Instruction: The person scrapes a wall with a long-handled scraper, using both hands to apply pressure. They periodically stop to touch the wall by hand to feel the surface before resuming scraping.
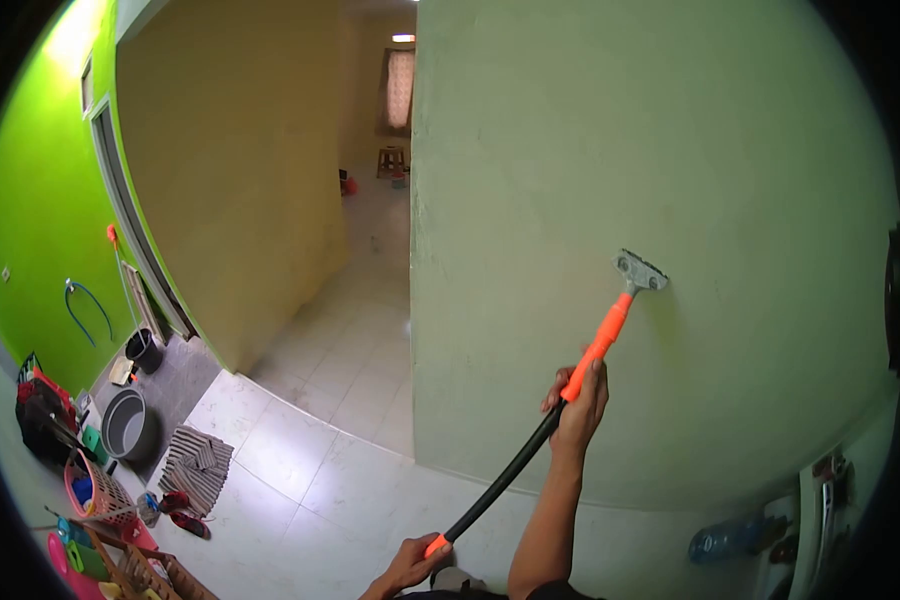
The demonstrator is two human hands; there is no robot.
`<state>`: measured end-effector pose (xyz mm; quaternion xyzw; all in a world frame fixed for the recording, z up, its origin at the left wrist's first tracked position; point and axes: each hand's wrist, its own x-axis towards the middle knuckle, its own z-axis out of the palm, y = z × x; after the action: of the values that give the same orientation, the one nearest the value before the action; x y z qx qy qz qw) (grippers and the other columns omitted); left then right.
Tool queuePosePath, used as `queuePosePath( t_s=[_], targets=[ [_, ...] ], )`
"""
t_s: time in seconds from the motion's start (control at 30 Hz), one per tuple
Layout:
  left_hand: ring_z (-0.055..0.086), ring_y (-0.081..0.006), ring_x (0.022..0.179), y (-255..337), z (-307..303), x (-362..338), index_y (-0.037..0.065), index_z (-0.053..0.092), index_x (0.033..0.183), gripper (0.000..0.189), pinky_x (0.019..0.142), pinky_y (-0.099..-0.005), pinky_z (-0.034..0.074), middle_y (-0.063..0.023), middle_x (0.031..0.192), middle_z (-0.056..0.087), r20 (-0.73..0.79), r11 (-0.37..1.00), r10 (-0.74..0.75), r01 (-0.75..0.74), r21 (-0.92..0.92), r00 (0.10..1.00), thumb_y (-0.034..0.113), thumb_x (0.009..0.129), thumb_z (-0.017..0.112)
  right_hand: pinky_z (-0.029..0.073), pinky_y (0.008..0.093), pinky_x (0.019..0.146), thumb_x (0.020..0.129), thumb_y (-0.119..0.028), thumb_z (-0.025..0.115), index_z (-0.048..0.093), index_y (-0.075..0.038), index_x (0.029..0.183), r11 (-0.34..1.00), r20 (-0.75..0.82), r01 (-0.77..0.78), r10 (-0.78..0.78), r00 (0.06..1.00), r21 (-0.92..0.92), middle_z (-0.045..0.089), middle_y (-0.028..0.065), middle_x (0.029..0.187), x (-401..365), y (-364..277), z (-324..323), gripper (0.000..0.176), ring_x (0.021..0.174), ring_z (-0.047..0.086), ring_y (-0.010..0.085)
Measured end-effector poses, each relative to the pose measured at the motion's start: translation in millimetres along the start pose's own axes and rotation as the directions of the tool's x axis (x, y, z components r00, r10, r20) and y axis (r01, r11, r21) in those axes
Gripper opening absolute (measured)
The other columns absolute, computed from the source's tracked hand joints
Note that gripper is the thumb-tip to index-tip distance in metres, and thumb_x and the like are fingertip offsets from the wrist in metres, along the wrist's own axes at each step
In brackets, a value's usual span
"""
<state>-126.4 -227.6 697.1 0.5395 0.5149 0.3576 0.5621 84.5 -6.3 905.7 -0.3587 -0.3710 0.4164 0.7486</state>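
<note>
A long-handled scraper (510,468) with a black shaft and orange grips slants up from the bottom centre. Its grey metal head (641,271) is at the pale green wall (530,180); whether the blade touches the wall I cannot tell. Around the upper orange grip my right hand (582,400) is closed. My left hand (417,563) is closed on the orange lower end of the handle, near the bottom edge of the view.
A doorway opens left of the wall, with a stool (391,162) beyond. At lower left are a grey basin (130,425), a black bucket (144,351), a striped cloth (196,468) and a pink basket (100,490). A blue bottle (725,541) lies lower right.
</note>
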Motion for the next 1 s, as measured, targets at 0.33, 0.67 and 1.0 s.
queuePosePath(
  t_s=[0.33, 0.67, 1.0],
  targets=[
    [0.04, -0.0035, 0.061, 3.2, -46.1, -9.1, 0.005, 0.061, 0.092, 0.042, 0.053, -0.0237, 0.033, 0.0066, 0.069, 0.047, -0.083, 0.995, -0.044, 0.036, -0.088, 0.996, 0.045, 0.106, 0.058, 0.042, 0.0281, 0.039, 0.108, -0.053, 0.046, 0.052, -0.002, 0.121, 0.997, 0.068, -0.065, 0.062, 0.996, 0.042, 0.055, 0.0045, 0.07, 31.0, 42.6, 24.0, 0.054, 0.044, 0.048, 0.0105],
    [0.04, -0.0091, 0.06, -106.2, -76.8, 26.8, 0.003, 0.053, 0.069, 0.055, 0.054, -0.0305, 0.037, 0.0024, 0.061, 0.047, -0.186, 0.996, -0.076, 0.084, 0.032, 0.98, 0.045, 0.105, 0.058, 0.038, 0.028, 0.034, 0.11, -0.048, 0.041, 0.049, -0.002, 0.104, 0.994, 0.025, 0.002, 0.0, 1.0, -0.112, 0.046, 0.0017, 0.058, 8.8, 97.8, 49.6, 0.046, 0.037, 0.044, 0.0108],
    [0.036, -0.0082, 0.044, -52.6, -54.0, 37.1, 0.011, 0.053, 0.067, 0.048, 0.042, -0.0303, 0.03, 0.0056, 0.054, 0.044, -0.123, 0.981, -0.136, 0.116, -0.154, 0.983, 0.039, 0.107, 0.055, 0.039, 0.0282, 0.035, 0.11, -0.049, 0.04, 0.049, -0.002, 0.103, 0.992, 0.047, -0.023, 0.029, 0.999, -0.12, 0.045, 0.0023, 0.057, 28.8, 39.9, 47.8, 0.049, 0.036, 0.044, 0.0115]
  ],
)
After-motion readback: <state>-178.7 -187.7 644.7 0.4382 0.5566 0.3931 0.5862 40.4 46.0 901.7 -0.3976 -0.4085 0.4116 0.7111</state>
